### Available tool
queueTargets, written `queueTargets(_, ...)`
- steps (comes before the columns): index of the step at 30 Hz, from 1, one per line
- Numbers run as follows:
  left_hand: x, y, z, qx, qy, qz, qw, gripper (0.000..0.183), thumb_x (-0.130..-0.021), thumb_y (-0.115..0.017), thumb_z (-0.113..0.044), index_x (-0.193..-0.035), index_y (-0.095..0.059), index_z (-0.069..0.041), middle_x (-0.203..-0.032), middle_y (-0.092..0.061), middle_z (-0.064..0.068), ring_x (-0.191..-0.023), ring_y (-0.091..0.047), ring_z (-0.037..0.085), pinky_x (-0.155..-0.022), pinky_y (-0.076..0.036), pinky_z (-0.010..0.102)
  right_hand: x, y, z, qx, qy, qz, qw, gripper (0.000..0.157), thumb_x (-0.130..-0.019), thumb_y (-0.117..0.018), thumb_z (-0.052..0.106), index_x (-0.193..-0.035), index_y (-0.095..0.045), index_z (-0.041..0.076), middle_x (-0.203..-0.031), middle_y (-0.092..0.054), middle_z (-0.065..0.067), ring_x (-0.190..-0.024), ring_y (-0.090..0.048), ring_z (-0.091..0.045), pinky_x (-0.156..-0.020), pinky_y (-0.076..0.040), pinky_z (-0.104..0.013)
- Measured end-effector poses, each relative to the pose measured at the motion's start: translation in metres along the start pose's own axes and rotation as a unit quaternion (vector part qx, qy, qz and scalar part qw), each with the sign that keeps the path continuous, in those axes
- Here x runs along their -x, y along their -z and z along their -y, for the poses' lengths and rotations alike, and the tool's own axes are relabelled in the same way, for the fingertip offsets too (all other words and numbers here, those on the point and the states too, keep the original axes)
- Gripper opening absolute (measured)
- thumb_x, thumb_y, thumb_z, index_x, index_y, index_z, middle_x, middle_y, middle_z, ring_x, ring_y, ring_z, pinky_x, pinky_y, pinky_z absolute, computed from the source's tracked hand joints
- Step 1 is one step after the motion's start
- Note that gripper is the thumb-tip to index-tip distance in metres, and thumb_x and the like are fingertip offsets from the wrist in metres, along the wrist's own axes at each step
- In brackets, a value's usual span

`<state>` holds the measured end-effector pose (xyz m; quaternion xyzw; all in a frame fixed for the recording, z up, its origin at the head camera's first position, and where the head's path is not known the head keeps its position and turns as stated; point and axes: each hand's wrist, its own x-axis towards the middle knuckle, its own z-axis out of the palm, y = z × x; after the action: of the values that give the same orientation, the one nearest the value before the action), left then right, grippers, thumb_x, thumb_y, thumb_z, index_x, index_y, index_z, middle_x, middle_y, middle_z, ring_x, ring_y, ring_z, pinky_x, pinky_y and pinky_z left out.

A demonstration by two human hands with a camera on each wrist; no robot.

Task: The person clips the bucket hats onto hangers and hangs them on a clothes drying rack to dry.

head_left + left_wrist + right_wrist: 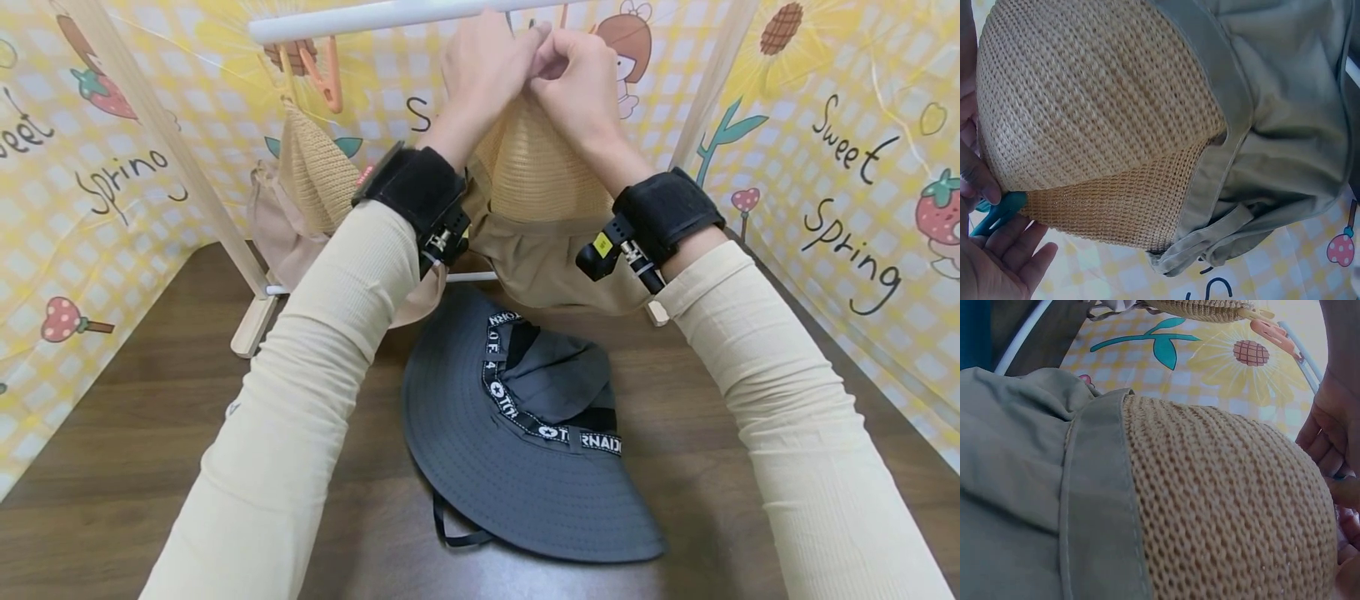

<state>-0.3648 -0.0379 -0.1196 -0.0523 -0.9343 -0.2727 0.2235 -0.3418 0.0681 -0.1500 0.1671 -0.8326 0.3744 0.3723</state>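
A woven straw sun hat (551, 167) with a khaki cloth brim hangs below a white rod, crown upward. Both hands meet at the top of its crown. In the left wrist view a teal clothespin (1013, 201) sits at the crown's edge. My left hand (483, 71) pinches this clothespin, its fingers partly behind it. Beside it, my right hand (583, 92) pinches the crown's top between thumb and fingers. The fingertips overlap and are partly hidden in the head view. Below lies a dark grey wide-brimmed hat (465, 425) on its side, with a lettered black band.
A second straw hat (318, 179) with a pinkish brim hangs at left from a yellow clothespin (287, 75). Next to it, an orange clothespin (327, 79) dangles from the white rod (360, 18). Wooden posts (165, 142) carry the rod. A patterned yellow backdrop (847, 217) surrounds the brown floor (135, 467).
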Motion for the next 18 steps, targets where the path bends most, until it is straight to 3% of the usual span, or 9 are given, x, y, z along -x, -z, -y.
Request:
queueTargets(7,0.007,-0.004,0.004,0.049,-0.021,0.009,0.9985,0.048,-0.093,-0.043,-0.054,-0.064,-0.035,-0.016,-0.058,-0.031,-0.007,-0.046,-0.025,0.003,-0.041,-0.022,0.015,0.005,-0.002,-0.004,-0.017,0.004,0.004,1.0,0.017,-0.08,-0.058,0.0,-0.068,-0.056,0.012,-0.074,-0.048,0.009,-0.067,-0.047,0.0,-0.068,-0.038,-0.016)
queueTargets(15,0.01,-0.011,0.006,0.055,-0.013,0.012,0.9983,0.039,-0.094,-0.042,-0.052,-0.074,-0.038,-0.018,-0.067,-0.035,-0.005,-0.058,-0.035,0.006,-0.056,-0.028,0.021,0.01,-0.006,-0.009,-0.031,0.015,-0.022,0.999,0.016,-0.079,-0.059,-0.001,-0.067,-0.057,0.01,-0.077,-0.047,0.01,-0.074,-0.052,-0.006,-0.07,-0.04,-0.016)
queueTargets(18,0.012,-0.012,0.007,0.059,-0.016,0.006,0.9981,0.035,-0.095,-0.043,-0.049,-0.078,-0.041,-0.018,-0.069,-0.037,-0.006,-0.061,-0.036,0.007,-0.058,-0.03,0.021,0.011,-0.006,-0.009,-0.031,0.027,-0.031,0.999,0.01,-0.08,-0.059,0.0,-0.071,-0.06,0.004,-0.079,-0.049,0.01,-0.08,-0.055,-0.01,-0.074,-0.045,-0.019)
